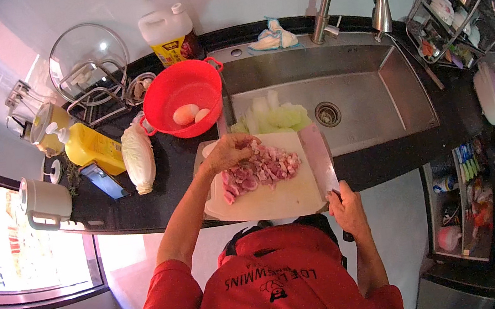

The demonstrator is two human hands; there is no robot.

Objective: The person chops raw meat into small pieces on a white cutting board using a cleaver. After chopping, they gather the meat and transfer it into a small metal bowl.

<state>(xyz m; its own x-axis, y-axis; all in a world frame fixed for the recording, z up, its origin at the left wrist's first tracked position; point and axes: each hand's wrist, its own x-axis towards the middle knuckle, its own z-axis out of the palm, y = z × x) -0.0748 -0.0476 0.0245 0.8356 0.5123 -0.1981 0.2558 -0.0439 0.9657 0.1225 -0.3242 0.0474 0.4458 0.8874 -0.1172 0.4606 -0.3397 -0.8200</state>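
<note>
A whitish cutting board (273,202) lies at the counter's front edge in front of me, with a pile of cut pink raw meat (262,168) on it. My left hand (231,151) reaches over the board's left side, its fingers bent together on the upper left of the meat; the fingertips are partly hidden. In my right hand (347,207) is a cleaver (320,160), gripped by its dark handle. The wide blade lies along the board's right side, pointing away from me, apart from the meat.
Beyond the board, pale green cabbage leaves (274,116) lie in the steel sink (377,89). A red colander (180,78) at left holds two eggs. Also left are a napa cabbage (138,157), a phone (104,181) and a yellow pump bottle (91,148). A tall faucet (327,1) rises behind the sink.
</note>
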